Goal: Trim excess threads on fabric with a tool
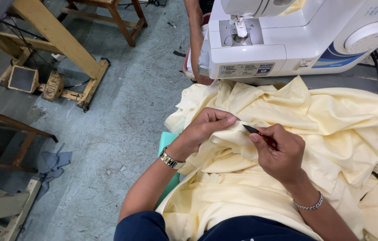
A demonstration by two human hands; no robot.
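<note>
Pale yellow cloth (287,134) is heaped across the person's lap and spreads far toward the white sewing machine (287,35) on the table (358,76). The left hand (204,129) has its grip closed on a raised fold of that cloth, thumb and fingertips pinching the edge right at the top of the fold. Just to the right, the right hand (280,154) is closed around a small cutting tool (260,135) with a red handle and a dark pointed tip; the tip points left and sits right against the pinched fold, almost touching the left fingertips. So the cloth edge lies between the two grips, left hand holding it up, tool tip meeting it from the right. A metal watch (171,159) rides on the left wrist, a chain bracelet (308,205) on the right. Down on the left, the grey floor (122,125) carries yellow-painted wooden frames (64,40), and a grey scrap of cloth (52,164) lies near a wooden stool (6,138).
</note>
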